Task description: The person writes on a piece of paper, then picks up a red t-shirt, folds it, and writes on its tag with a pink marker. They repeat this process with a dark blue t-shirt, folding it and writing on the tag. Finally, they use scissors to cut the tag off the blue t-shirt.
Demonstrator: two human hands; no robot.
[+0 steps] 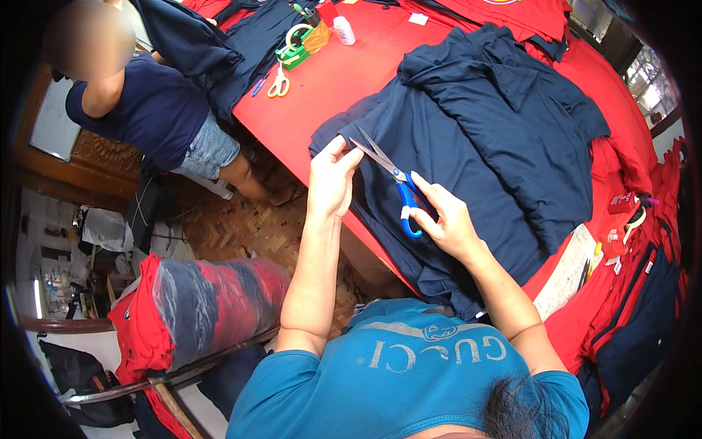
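Note:
My right hand [449, 223] is closed round the blue handles of a pair of scissors [406, 196]. The metal blades are slightly parted and point up and left, their tips close to the fingertips of my left hand [335, 179]. That hand is raised with thumb and fingers pinched together by the edge of a navy garment [468, 161]. Whatever lies in the pinch is too small to make out. The navy garment, which has a collar, spreads in loose folds over the red-covered table [281, 135] and hangs over its near edge.
Yellow-handled scissors [278, 85], a green tape dispenser [292, 54] and a white bottle [344, 31] stand farther back on the table. At the left, another person [146, 110] handles navy cloth. Plastic-wrapped red and navy garments [212, 304] lie lower left; red garments [607, 95] fill the right.

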